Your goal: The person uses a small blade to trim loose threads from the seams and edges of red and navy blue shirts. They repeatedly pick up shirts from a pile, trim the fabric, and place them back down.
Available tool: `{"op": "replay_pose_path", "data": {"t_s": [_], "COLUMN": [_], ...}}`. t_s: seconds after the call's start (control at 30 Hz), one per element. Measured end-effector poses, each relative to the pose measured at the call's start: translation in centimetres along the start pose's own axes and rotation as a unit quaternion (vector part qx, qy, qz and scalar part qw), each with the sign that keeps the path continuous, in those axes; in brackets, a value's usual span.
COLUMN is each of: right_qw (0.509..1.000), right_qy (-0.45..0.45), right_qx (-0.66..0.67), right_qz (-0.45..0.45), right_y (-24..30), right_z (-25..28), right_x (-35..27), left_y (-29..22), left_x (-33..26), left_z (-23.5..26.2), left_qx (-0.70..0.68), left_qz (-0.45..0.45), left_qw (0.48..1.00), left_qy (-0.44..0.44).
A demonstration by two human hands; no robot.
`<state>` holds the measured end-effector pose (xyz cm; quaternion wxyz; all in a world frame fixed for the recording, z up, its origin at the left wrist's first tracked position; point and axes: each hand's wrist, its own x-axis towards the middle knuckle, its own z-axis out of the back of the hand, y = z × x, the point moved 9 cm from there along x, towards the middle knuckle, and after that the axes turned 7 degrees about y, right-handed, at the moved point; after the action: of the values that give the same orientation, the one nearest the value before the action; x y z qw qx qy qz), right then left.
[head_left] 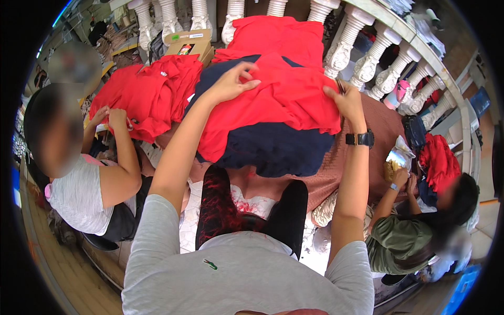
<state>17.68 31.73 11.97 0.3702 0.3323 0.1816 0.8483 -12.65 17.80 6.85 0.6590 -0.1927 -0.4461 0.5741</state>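
Note:
A red garment [273, 100] lies spread in front of me over a navy garment [278, 147]. My left hand [233, 83] hovers over its left part, thumb and fingers apart and curved, with nothing visible in them. At its right edge, my right hand [347, 102] is closed around a small dark tool [342, 87], perhaps thread snips; the fingers hide most of it. The right thumb is next to the red cloth, and I cannot tell whether it pinches it. More red cloth [278, 39] lies folded at the far side.
A brown cloth [375, 126] covers the table. On the left are a red garment pile [152, 94] and a cardboard box [191, 44]. A white balustrade [362, 65] runs behind. One person [84, 194] sits at left, another [407, 236] at right, beside red clothes [441, 160].

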Motion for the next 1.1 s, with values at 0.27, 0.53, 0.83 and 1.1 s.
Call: {"op": "replay_pose_path", "data": {"t_s": [0.27,0.53,0.83,1.1], "right_qw": [0.988,0.978,0.974,0.963], "right_qy": [0.008,0.093,0.123,0.051], "right_qx": [0.023,0.146,0.190,0.241], "right_qz": [0.152,0.119,-0.024,0.112], "right_y": [14.2,9.3,1.2,11.2], "right_z": [4.9,3.7,-1.8,4.1], "right_x": [5.7,1.0,-2.3,0.3], "left_y": [-16.9,-4.6,-13.8,-8.8], "left_x": [0.9,-1.7,-1.2,2.7], "left_z": [2.9,4.9,1.4,-4.5], "left_qx": [0.023,0.061,0.109,-0.037], "left_qz": [-0.168,-0.028,-0.139,-0.031], "left_qw": [0.952,0.998,0.982,0.992], "left_qy": [-0.254,-0.016,-0.070,0.116]}}
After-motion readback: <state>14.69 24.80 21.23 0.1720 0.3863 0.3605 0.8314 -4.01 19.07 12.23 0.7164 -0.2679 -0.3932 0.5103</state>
